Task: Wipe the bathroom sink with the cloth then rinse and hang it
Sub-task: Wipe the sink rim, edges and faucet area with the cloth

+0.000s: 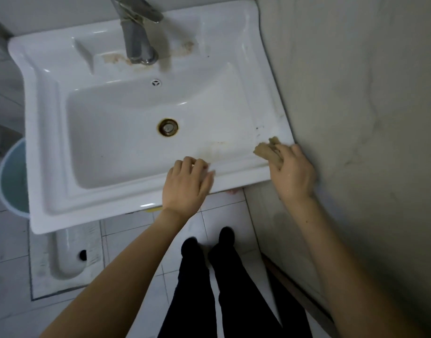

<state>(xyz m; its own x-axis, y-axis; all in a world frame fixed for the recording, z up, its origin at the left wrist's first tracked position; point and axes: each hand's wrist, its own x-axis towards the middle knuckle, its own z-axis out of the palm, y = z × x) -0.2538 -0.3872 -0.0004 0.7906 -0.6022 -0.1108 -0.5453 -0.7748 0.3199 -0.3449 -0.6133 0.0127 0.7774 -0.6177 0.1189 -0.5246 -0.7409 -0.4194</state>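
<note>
Beige and crumpled, the cloth [266, 152] sits on the front right corner of the white ceramic sink [51, 142]. Taking the drain [168, 127] as the centre and the faucet [136, 32] as 12 o'clock, that corner is at about 4 o'clock. The right hand [292, 172] grips the cloth with curled fingers and presses it on the rim, very close to the wall [356, 93]. The bunch sticks out of the fingers toward 11 o'clock.

The left hand [187, 181] rests on the front rim at about 5 o'clock. Its fingers are loosely bent over the edge and hold nothing.

A brownish stain [214, 148] lies on the basin floor just inside the front wall. From the cloth it is at 9 o'clock, between the two hands. I judge that the next stroke goes from the corner to this stain, so the right hand must pull the cloth leftward and down into the basin. The rusty marks around the faucet base at 12 o'clock are well apart from both hands.
</note>
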